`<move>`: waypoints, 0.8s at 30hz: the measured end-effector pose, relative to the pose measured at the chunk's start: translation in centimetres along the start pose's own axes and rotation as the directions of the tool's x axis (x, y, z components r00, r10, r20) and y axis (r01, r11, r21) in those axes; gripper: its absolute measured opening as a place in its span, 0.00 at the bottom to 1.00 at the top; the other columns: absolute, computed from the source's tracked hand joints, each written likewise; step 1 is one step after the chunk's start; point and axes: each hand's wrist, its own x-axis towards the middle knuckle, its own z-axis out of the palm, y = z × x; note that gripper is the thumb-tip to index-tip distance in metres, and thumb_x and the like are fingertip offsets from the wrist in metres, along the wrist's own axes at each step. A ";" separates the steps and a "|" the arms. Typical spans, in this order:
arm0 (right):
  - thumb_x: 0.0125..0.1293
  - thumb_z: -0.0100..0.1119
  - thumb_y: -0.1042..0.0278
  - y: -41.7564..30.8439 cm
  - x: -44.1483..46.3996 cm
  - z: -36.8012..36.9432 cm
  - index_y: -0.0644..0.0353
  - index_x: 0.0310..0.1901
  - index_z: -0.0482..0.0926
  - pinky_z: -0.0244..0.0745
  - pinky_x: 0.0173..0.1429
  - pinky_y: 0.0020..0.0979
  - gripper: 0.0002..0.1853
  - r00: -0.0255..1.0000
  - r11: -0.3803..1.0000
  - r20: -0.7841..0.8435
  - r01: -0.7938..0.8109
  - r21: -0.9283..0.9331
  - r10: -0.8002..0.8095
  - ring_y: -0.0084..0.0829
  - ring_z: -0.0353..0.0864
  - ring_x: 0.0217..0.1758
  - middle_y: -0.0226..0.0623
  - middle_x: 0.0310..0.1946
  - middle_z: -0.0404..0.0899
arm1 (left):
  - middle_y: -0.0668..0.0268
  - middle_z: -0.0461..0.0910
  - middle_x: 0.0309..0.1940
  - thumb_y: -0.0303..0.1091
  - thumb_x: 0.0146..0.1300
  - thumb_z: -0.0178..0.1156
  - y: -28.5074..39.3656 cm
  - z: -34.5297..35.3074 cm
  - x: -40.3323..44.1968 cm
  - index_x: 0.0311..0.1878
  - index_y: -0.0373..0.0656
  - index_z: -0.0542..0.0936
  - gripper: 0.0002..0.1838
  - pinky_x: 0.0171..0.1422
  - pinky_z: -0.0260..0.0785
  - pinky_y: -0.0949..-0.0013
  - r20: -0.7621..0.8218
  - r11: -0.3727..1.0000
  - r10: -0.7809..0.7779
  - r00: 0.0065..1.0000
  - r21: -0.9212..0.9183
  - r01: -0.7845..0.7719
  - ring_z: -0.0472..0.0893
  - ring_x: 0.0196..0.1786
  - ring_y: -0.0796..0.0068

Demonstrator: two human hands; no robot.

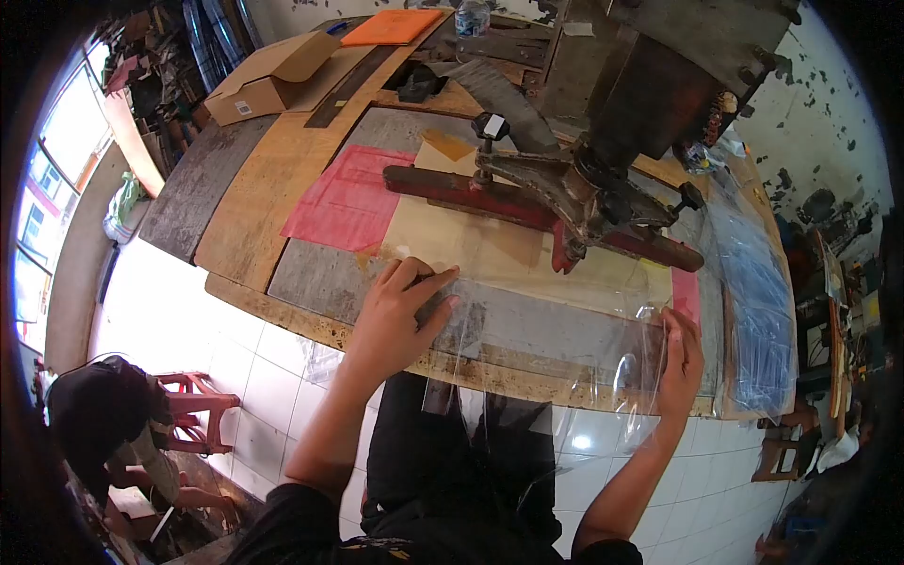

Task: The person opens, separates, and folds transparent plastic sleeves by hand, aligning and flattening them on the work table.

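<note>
A clear plastic sheet lies partly on the grey metal plate and droops over the table's front edge towards my lap. My left hand rests at the sheet's upper left corner, index finger stretched out and thumb apart, fingertips by the edge of a yellowish sheet. At the right edge, my right hand has its fingers closed on the clear plastic. Just beyond both hands, a press bar with red sides spans the yellowish sheet. A pink sheet lies to the left.
The heavy press column rises behind the bar. Stacked clear bluish plastic sheets lie at right. A cardboard box, an orange packet and a water bottle sit at the back. Another person sits low at left near a red stool.
</note>
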 end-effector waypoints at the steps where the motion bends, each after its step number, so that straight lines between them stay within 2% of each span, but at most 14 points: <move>1: 0.81 0.54 0.59 -0.3 0.0 0.2 0.67 0.57 0.87 0.68 0.74 0.38 0.20 1.000 0.999 -0.012 -0.016 0.030 0.017 0.39 0.79 0.67 0.42 0.59 0.83 | 0.60 0.80 0.41 0.34 0.67 0.70 0.0 0.0 0.0 0.59 0.43 0.88 0.18 0.57 0.74 0.57 -0.002 1.000 0.002 1.000 0.000 -0.002 0.80 0.47 0.56; 7: 0.82 0.53 0.58 0.6 0.1 -0.2 0.67 0.56 0.87 0.66 0.76 0.37 0.20 0.999 0.997 0.028 0.027 -0.065 -0.026 0.38 0.77 0.69 0.42 0.59 0.83 | 0.59 0.81 0.41 0.33 0.66 0.71 -0.2 0.2 0.0 0.55 0.42 0.89 0.16 0.57 0.75 0.56 -0.026 1.000 -0.014 1.000 -0.002 0.013 0.81 0.47 0.56; 24: 0.80 0.58 0.63 0.1 0.1 -0.1 0.65 0.55 0.87 0.69 0.73 0.35 0.15 0.999 1.000 0.041 -0.018 -0.014 0.018 0.36 0.79 0.66 0.40 0.59 0.82 | 0.59 0.81 0.40 0.32 0.65 0.72 -0.2 0.1 0.1 0.53 0.40 0.90 0.14 0.56 0.76 0.57 -0.020 1.000 -0.002 1.000 -0.012 0.002 0.81 0.47 0.56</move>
